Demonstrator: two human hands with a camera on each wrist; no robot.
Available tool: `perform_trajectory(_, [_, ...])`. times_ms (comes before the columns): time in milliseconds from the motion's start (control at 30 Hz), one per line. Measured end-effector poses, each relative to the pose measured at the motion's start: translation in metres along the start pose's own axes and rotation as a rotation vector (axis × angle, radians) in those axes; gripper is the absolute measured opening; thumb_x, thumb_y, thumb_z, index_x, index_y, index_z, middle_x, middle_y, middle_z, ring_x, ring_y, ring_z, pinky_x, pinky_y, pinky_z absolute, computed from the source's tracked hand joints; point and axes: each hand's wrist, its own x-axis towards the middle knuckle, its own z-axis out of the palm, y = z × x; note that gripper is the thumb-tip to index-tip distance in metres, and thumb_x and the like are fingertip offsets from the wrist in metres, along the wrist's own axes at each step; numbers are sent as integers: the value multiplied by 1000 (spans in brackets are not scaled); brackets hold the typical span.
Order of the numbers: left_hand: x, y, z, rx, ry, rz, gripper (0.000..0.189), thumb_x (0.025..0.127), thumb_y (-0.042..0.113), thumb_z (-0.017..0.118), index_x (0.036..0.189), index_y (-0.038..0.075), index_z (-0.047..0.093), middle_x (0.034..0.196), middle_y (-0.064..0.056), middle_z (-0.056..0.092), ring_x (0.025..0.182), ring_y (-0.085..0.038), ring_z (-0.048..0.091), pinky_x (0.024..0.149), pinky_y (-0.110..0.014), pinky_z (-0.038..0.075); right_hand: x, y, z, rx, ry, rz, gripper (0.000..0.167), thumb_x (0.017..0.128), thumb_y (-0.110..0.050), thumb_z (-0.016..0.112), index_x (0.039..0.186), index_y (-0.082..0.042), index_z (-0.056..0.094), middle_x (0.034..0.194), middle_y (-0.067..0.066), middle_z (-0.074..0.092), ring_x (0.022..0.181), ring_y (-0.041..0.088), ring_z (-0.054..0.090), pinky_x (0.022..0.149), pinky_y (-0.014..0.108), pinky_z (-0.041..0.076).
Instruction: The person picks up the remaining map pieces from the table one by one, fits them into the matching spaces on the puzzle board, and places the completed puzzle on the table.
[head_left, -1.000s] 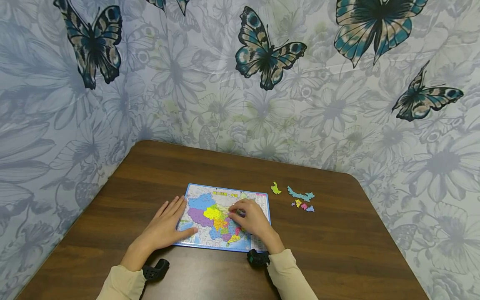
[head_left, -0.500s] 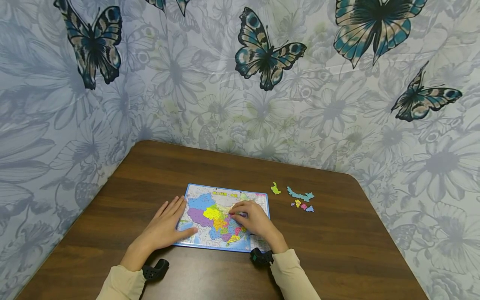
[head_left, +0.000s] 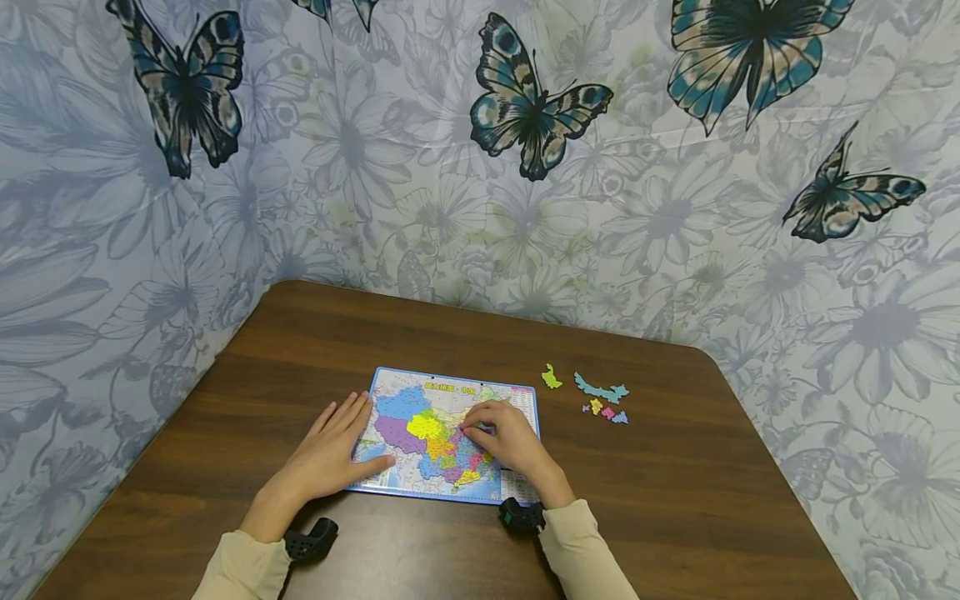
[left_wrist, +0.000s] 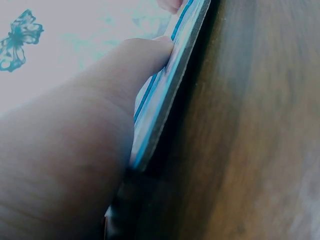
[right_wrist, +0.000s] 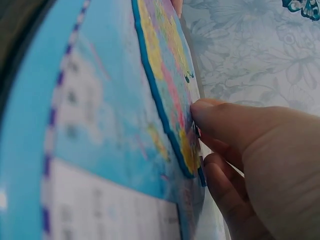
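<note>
The left hand is laid palm down at the left edge of the blue-bordered rectangular map board, its fingers straightened and its thumb stretched over the board's near left part. The right hand is held over the board's right half, thumb and forefinger bent toward each other. Both forearms, covered by cream fabric sleeves, are extended from the board's near side.

The blue-edged map board is patched in blue, purple, yellow and pink, the loose pieces lime, blue, yellow and pink, the counter brown wood-grain, and the pale wall covering bears grey flowers and teal-and-black butterflies.
</note>
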Motion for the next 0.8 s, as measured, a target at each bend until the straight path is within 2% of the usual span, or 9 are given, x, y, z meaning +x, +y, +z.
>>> perform_trajectory(200, [0,1,0,-1,-4,0,109,89,73,62,158,-6,32,168,-22,25,157,-41,19,127,-61,6,-1,1,2,-1,18,16,11,96,-17,75,106,-17,80,111,-1,76,102,17,67,90,38,57])
perform_trajectory(600, [0,1,0,6,-4,0,109,89,73,62,158,-6,32,168,-22,25,157,-41,19,127,-61,7,-5,6,0,4,43,52,21,96,-22,76,115,-13,77,115,0,75,101,15,69,89,35,59])
perform_trajectory(800, [0,1,0,13,1,2,109,88,73,62,158,-6,33,168,-22,26,157,-41,20,126,-61,7,-10,14,-6,31,77,76,24,94,-19,77,117,-12,77,114,1,76,100,16,70,88,37,59])
